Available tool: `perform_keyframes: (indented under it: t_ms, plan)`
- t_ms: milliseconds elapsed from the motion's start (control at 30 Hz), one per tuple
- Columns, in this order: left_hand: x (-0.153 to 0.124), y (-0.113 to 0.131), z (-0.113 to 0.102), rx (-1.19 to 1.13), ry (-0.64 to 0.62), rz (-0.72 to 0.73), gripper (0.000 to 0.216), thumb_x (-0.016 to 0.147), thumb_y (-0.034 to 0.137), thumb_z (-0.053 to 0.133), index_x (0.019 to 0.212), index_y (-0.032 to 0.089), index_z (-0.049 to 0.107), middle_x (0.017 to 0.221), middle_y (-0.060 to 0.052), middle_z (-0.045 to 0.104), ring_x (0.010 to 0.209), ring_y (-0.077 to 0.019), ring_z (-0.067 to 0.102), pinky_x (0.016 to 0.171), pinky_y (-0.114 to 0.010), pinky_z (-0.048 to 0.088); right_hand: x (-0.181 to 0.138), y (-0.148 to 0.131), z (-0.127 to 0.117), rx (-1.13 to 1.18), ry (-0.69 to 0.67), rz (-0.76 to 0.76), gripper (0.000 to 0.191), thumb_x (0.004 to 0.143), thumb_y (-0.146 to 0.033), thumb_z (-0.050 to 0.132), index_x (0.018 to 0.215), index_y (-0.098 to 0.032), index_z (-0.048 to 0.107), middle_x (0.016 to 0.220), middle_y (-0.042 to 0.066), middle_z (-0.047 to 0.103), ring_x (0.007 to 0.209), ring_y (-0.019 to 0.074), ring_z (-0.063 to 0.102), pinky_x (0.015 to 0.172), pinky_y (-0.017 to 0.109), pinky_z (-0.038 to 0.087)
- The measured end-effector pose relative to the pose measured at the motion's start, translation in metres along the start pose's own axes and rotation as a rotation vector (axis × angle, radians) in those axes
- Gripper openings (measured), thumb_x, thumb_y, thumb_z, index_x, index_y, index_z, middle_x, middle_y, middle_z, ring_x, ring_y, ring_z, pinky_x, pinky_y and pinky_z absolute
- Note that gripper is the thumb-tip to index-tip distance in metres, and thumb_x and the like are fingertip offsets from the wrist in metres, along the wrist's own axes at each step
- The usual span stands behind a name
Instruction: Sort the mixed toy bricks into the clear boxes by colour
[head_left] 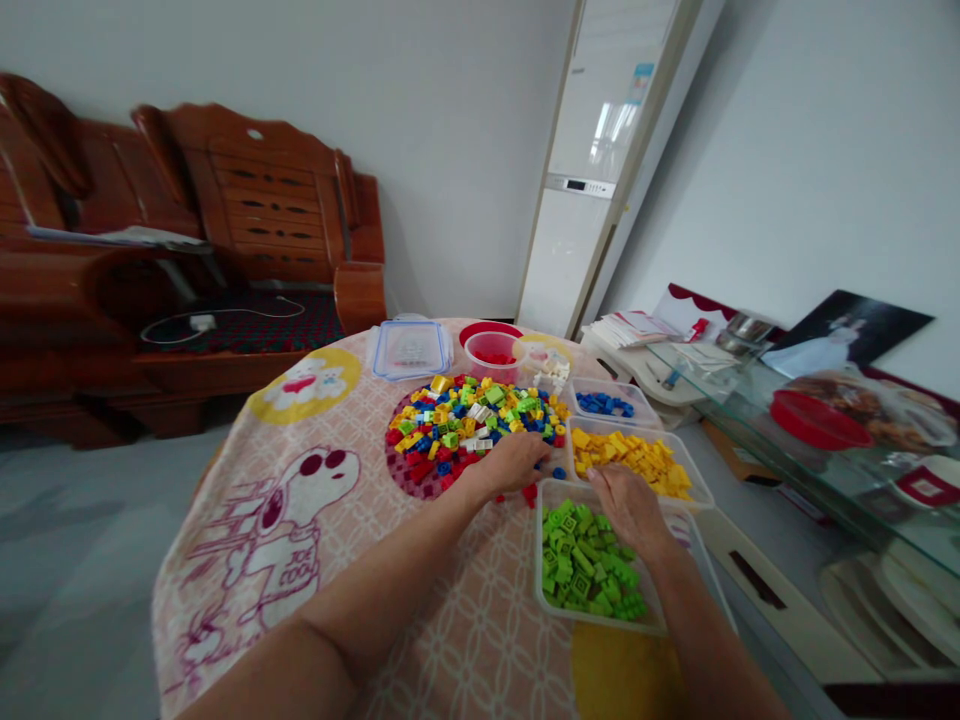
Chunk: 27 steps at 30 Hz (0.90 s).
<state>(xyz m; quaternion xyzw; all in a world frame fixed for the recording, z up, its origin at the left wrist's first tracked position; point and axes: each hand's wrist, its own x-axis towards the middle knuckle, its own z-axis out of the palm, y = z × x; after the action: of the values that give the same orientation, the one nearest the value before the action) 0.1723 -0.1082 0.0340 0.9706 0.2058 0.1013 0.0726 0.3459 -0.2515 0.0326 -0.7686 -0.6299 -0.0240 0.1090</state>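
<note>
A mixed pile of toy building bricks (484, 405) in several colours lies on the table. My left hand (517, 460) is at the pile's near right edge, its fingers curled down; whatever they grip is hidden. My right hand (626, 508) hovers over the border between the box of yellow bricks (630, 452) and the box of green bricks (585, 560). Its fingers are drawn together, and I cannot make out anything in them. Between the hands, a blue brick (559, 473) and some red bricks (529, 494) lie loose.
Behind the yellow box stands a box of blue bricks (604, 404), with white bricks (553, 372) beside it. A pink tub (493, 368) holding red bricks and a blue-rimmed lid (412, 350) are at the back. A glass shelf (757, 440) flanks the table's right side.
</note>
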Motion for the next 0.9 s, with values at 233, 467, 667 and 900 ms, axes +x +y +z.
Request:
perform_keyframes:
  t_ms: [233,467,667,900]
  plan:
    - [0.003,-0.008,0.007,-0.157,0.097,0.002,0.014,0.08,0.019,0.063,0.085,0.016,0.076,0.087,-0.007,0.07,0.084,-0.0197,0.064,0.076,-0.027,0.047,0.0,0.0,0.001,-0.014,0.001,0.004,0.048,0.102,-0.034,0.028,0.086,-0.016,0.069,0.089,0.012,0.071,0.09,0.0213,0.064,0.085,0.03,0.042]
    - [0.008,-0.013,0.004,-0.573,0.192,-0.173,0.017,0.077,0.02,0.064,0.089,0.016,0.075,0.077,-0.001,0.073,0.067,-0.0129,0.064,0.065,-0.021,0.046,0.0,-0.002,0.0,-0.036,-0.002,0.008,0.049,0.103,-0.035,0.027,0.086,-0.016,0.069,0.09,0.012,0.071,0.089,0.0212,0.064,0.082,0.029,0.041]
    - [0.016,-0.009,0.013,-1.05,0.272,-0.271,0.019,0.081,0.022,0.061,0.093,0.015,0.075,0.065,0.001,0.068,0.051,-0.0094,0.059,0.053,-0.02,0.047,0.0,-0.003,0.0,-0.059,0.01,0.016,0.047,0.103,-0.034,0.028,0.086,-0.016,0.069,0.09,0.011,0.072,0.088,0.0206,0.064,0.081,0.029,0.041]
    - [0.051,-0.005,0.028,-1.377,0.425,-0.295,0.023,0.076,0.014,0.066,0.098,0.012,0.073,0.07,0.0,0.069,0.056,-0.0094,0.063,0.061,-0.023,0.055,0.001,-0.002,0.003,-0.057,0.004,0.01,0.045,0.103,-0.034,0.03,0.087,-0.016,0.069,0.09,0.011,0.072,0.091,0.0204,0.064,0.083,0.028,0.04]
